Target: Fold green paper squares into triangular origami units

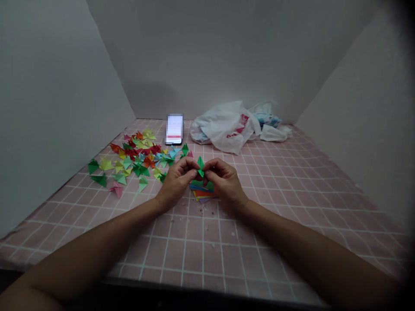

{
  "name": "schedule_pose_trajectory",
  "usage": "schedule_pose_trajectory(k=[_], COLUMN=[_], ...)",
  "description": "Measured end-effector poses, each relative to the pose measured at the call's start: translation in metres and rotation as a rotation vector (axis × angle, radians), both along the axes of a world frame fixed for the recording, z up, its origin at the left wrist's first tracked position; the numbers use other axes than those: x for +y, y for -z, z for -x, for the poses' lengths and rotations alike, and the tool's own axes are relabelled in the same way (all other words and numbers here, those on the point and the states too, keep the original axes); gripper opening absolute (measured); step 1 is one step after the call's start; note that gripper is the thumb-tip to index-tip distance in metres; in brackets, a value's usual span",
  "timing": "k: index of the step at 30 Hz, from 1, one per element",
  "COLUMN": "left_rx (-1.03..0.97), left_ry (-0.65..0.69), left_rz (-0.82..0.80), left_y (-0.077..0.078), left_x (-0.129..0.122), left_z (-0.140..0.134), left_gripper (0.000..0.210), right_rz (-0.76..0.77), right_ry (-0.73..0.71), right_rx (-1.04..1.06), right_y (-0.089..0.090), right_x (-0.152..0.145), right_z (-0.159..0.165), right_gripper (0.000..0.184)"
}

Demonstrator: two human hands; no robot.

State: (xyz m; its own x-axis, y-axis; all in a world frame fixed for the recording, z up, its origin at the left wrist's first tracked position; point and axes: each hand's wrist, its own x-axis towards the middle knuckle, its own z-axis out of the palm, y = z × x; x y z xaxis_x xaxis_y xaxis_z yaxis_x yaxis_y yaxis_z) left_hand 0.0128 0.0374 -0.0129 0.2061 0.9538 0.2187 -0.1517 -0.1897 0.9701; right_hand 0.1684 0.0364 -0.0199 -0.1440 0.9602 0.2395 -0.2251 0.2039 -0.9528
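The single view looks from the person's head, above the near side of the table [285, 190], facing forward and down toward the far wall [201, 65]; it is wide, setting left hand [177, 175] and right hand [227, 179] mid-frame, between left wall [48, 108] and right wall [363, 125]

from afar i see a lit phone [174, 128] left of a crumpled white bag [227, 125], on pink gridded cloth [285, 207].

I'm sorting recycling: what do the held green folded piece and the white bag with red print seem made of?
Green folded piece: probably matte paper, judging by its crisp edges and pointed tips. White bag: likely thin plastic film, perhaps faintly glossy, given its crumpled, translucent folds.
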Motion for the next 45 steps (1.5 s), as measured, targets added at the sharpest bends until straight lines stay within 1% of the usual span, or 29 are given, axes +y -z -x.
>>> schedule_pose_trajectory(k=[3,6,11,15,18,21,26,34,38,42,45], left_rx=[0.007,0.048,0.096,0.085,0.058,0.073,0.127,0.09,0.1,0.136,0.161], left_ry=[0.001,-0.041,-0.1,-0.109,-0.084,-0.047,-0.051,-0.07,-0.02,-0.022,0.012], left_rz=[0.024,-0.014,-0.072,-0.101,-0.046,0.018,-0.008,0.032,0.073,0.068,0.083], left_y=[-0.0017,-0.003,-0.0019,-0.0003,0.0005,0.0011,0.0022,0.0016,-0.0014,-0.0047,-0.0058], left_x=[-0.0009,-0.001,-0.0004,-0.0007,-0.0002,0.0011,0.0022,0.0012,0.0011,0.0015,0.0009], left_z=[-0.0003,-0.0006,-0.0013,-0.0023,-0.002,-0.0009,0.0003,-0.0007,-0.0015,-0.0018,-0.0016], left_gripper=[0.01,0.014,0.02,0.023,0.026,0.021,0.02,0.021,0.026,0.028,0.027], right_rz=[-0.003,0.013,0.057,0.138,0.148,0.161,0.191,0.261,0.244,0.197,0.185], right_ry=[0.015,0.015,0.044,-0.017,-0.019,-0.002,-0.04,-0.09,-0.086,-0.069,-0.045], right_rx=[-0.003,-0.002,0.02,-0.007,0.006,0.032,0.039,0.126,0.118,0.087,0.075], right_y=[-0.001,-0.0022,-0.0021,-0.0003,0.0004,0.0008,0.0015,0.0033,0.0047,0.0045,0.0041], right_x=[-0.0005,-0.0017,-0.0023,-0.0012,-0.001,-0.0011,-0.0006,-0.001,0.0015,0.0033,0.0033], right_z=[-0.0003,-0.0005,-0.0009,-0.0011,-0.001,-0.0006,-0.0006,0.0006,-0.0001,-0.0025,-0.0035], right_gripper=[0.005,0.005,0.019,0.022,0.02,0.02,0.02,0.019,0.021,0.023,0.023])
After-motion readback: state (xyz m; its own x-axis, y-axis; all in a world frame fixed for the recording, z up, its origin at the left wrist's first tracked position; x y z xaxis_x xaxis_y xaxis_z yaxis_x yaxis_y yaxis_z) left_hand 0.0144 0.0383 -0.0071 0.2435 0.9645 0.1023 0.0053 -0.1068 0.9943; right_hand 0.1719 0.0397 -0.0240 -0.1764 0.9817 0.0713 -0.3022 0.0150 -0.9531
